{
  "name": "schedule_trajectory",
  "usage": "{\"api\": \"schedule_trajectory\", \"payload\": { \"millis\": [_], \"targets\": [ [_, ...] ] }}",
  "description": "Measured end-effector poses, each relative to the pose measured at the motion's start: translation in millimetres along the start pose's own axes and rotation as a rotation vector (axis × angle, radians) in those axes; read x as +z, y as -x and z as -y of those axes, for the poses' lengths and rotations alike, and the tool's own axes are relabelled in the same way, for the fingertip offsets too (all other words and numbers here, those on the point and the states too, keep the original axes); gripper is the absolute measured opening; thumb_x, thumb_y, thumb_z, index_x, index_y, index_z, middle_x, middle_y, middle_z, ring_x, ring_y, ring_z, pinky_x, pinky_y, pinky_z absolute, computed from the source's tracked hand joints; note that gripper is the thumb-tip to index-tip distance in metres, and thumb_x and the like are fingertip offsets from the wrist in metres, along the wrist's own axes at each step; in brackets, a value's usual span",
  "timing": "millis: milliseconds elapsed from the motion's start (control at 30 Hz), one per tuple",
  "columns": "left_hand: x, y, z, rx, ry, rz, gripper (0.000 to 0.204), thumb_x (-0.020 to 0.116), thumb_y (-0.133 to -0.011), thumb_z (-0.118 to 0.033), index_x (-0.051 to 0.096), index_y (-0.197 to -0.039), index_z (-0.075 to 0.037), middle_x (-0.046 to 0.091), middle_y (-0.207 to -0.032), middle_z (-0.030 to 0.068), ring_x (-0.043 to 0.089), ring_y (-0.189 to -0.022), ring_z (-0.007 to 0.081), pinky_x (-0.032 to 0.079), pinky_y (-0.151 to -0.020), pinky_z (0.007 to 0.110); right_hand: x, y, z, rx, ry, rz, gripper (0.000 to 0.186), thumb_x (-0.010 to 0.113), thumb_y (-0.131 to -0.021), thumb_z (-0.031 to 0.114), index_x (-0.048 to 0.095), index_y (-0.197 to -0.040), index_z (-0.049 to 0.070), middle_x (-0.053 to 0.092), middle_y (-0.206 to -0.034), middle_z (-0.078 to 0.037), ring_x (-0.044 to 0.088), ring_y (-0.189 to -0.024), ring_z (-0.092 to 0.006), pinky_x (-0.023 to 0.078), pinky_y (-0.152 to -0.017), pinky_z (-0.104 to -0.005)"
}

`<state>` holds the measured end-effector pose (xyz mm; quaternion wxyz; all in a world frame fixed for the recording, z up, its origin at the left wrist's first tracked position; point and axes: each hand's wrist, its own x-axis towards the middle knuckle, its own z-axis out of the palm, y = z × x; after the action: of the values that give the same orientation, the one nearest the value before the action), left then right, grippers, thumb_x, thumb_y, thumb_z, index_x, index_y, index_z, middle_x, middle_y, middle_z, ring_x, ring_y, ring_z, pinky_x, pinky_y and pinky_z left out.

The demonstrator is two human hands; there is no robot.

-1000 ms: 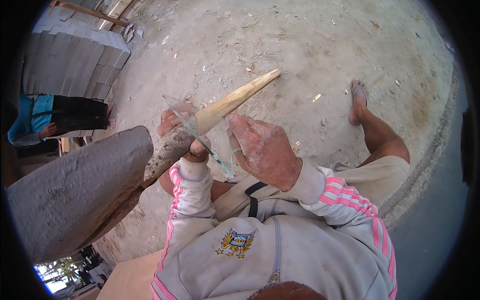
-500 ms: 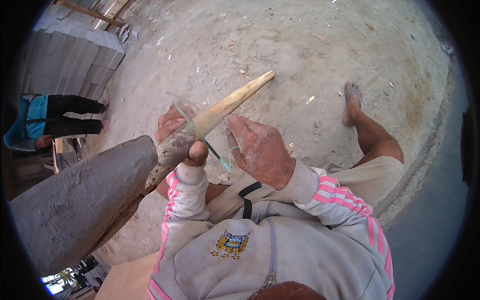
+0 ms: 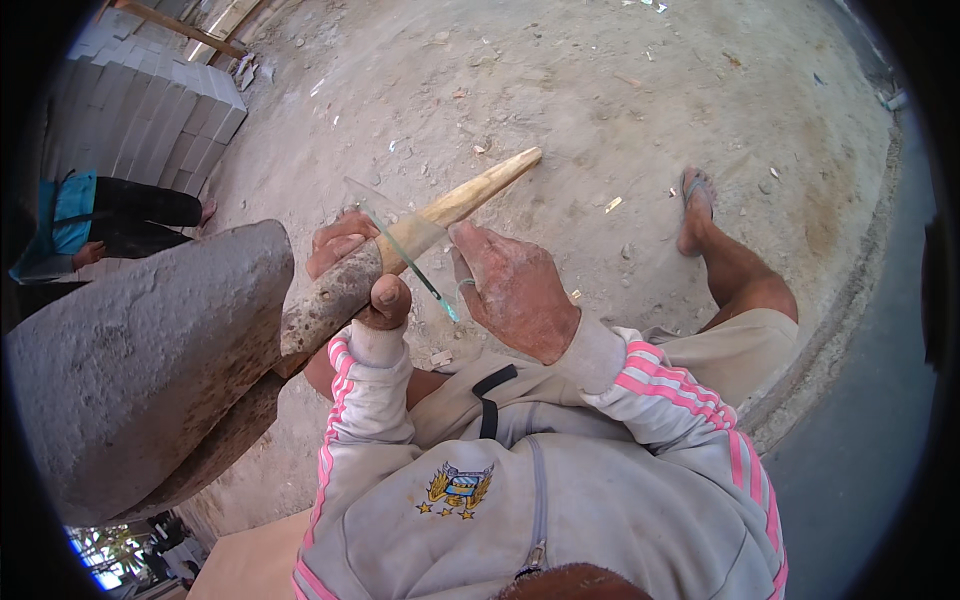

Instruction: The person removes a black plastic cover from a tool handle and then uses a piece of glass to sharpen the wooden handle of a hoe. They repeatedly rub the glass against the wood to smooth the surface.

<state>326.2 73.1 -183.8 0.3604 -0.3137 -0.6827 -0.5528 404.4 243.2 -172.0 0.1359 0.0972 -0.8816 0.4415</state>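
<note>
My left hand wraps round the socket of a shovel, its thumb on the near side. The shovel's broad grey metal blade points toward me at the left, crusted and pitted. Out of the socket runs a pale wooden handle, short and tapering to a blunt tip away from me. A clear glass shard with a greenish edge lies across the wood just past the socket. Pinched between thumb and fingers, its right side is in my right hand, which is closed beside the handle.
Dusty ground with scattered chips and pebbles spreads ahead. Grey blocks are stacked at the far left, with another person in dark trousers standing near them. A grey strip with a raised edge runs along the right.
The shovel blade has swung a little upward and looks larger, and the handle tip has shifted slightly left. Both hands keep their grip, with the shard still across the wood.
</note>
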Motion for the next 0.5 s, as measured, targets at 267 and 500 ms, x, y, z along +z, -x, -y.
{"api": "schedule_trajectory", "payload": {
  "millis": [267,500],
  "targets": [
    [5,-1,-6,-0.064,-0.006,-0.021,0.072,0.057,-0.088,-0.074,0.041,-0.114,-0.009,0.049,-0.099,0.0111,0.055,-0.080,0.0218,0.051,-0.081,0.043,5,-1,3,0.017,0.006,-0.046,0.030,0.068,-0.082,0.007,0.049,-0.105,0.005,0.064,-0.085,-0.016,0.068,-0.078,-0.0368,0.054,-0.064,-0.0472],
    [9,-6,3,0.003,0.030,-0.022,0.069,0.057,-0.090,-0.070,0.043,-0.112,-0.007,0.050,-0.094,0.0118,0.050,-0.079,0.0205,0.050,-0.080,0.042,10,1,-31,0.099,0.062,-0.027,0.030,0.066,-0.082,0.005,0.049,-0.106,0.003,0.063,-0.087,-0.017,0.068,-0.079,-0.0373,0.055,-0.066,-0.0473]
  ]
}}
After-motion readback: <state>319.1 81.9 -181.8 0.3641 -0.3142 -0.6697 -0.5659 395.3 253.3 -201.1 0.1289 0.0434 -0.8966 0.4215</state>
